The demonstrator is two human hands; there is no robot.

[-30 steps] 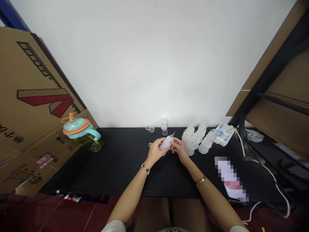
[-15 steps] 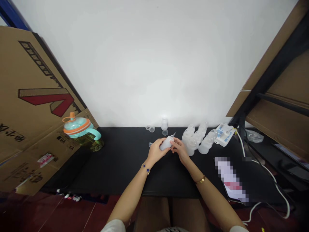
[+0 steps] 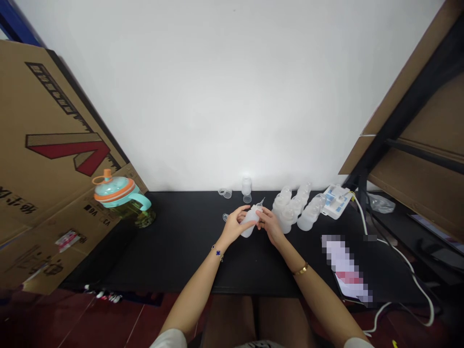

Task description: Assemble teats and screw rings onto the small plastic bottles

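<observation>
A translucent white squeeze bottle (image 3: 249,224) with a thin clear nozzle tip is tilted between my hands above the black table. Around its body wrap the fingers and thumb of my left hand (image 3: 232,226). The fingers of my right hand (image 3: 270,224) are closed at the bottle's neck, below the nozzle. Just left of my left hand lies a small clear plastic piece (image 3: 225,217), partly covered by my fingers. Several similar frosted bottles (image 3: 288,217) with clear tops stand grouped beside my right hand.
By the wall are another small bottle (image 3: 247,186) and clear ring-like caps (image 3: 225,193). A teal and orange jug (image 3: 123,195) stands left, beside a cardboard box (image 3: 54,159). A white power strip (image 3: 336,200) with a cable and a blurred phone-like object (image 3: 346,270) lie right.
The bottle has turned more upright, and more of its lower body shows beneath my left hand. Both hands keep hold of it at nearly the same place.
</observation>
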